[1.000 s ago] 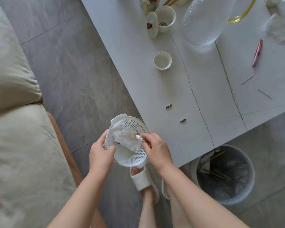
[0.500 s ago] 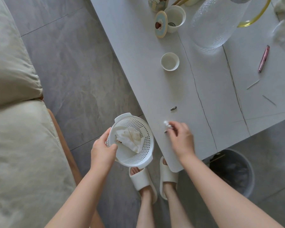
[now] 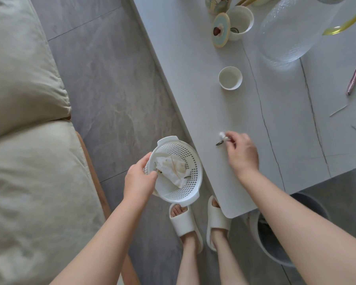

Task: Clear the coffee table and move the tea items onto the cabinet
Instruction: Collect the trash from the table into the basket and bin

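Clearing is underway but nowhere near done, I'd say. Left hand (image 3: 139, 178) grips the rim of a white basket (image 3: 190, 175) off the desk (image 3: 193, 83) edge, with a crumpled tissue (image 3: 171, 168) and a few bits already in it. Right hand (image 3: 242, 153) is over the desk, fingers curled, pinching a small white scrap (image 3: 222, 135) right above a dark seed-like bit (image 3: 219, 143). Beyond that hand still sit a small cup (image 3: 230, 77), a bigger cup (image 3: 239, 22) with a lid (image 3: 220, 29) leaning on it, and a glass jug (image 3: 292, 27). Off to its right: a pink wrapper (image 3: 355, 77) and thin sticks (image 3: 338, 110). No cabinet in view, so tea stuff hasn't gone anywhere.
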The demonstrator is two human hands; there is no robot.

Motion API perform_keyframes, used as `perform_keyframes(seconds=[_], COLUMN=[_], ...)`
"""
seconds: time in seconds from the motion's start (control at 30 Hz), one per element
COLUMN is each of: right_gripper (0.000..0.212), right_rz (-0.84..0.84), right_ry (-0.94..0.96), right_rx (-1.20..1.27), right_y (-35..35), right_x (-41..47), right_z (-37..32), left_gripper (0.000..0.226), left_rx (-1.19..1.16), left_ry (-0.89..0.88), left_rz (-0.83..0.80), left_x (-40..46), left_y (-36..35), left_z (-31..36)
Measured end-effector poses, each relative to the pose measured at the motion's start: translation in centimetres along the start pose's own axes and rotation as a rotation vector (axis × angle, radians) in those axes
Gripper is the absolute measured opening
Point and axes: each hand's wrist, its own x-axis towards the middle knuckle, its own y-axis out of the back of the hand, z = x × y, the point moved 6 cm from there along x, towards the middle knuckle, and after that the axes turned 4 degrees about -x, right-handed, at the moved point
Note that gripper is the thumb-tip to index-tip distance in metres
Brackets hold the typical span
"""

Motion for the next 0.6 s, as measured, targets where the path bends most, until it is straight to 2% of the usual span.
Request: perform_keyframes(seconds=[0.13,0.2,0.37,0.6], right_gripper=[0.03,0.036,0.037,0.033], right_rz=[-0.328,-0.425,-0.352,-0.206], right_ry=[0.178,0.217,0.271,0.26], right_rx=[0.031,0.023,-0.038,-0.119], right_y=[-4.6,-5.5,-1.7,9.7], right_x=[-4.7,-7.2,-10.6,-13.8], right_z=[-3.7,-4.8,-6.1,-6.0], left_gripper=[0.066,0.066,0.064,0.065], left_rx=[-0.007,-0.018,-0.062,-0.101], left_ry=[-0.01,-0.023,-0.038,-0.124], left_rz=[0.001,0.008,0.032,0.015], left_x=[-0.8,-1.7,-5.2,-13.2], left_y=[0.4,1.0,3.2,4.0], left_z=[0.3,0.6,2.6,7.7])
